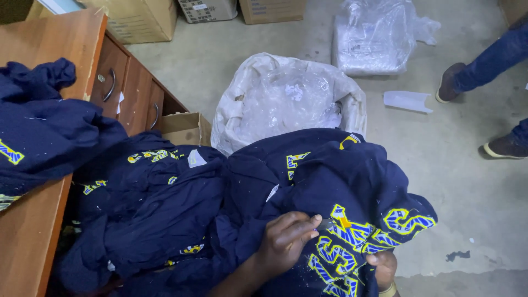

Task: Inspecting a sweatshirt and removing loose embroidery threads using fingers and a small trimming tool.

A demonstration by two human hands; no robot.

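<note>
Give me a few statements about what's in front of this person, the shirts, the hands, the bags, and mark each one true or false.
1. The left hand presses fingers onto a navy blue garment with yellow and blue lettering. True.
2. The clear plastic sack with a white rim sits on the brown wooden desk. False: it sits on the grey concrete floor.
3. The right hand is under the garment's lower edge. True.
4. The garments are red. False: navy blue.
5. Another person's brown shoes show at right. True.

Garment storeroom, cartons point(137, 19) (cardboard), bagged stock point(374, 36)
</note>
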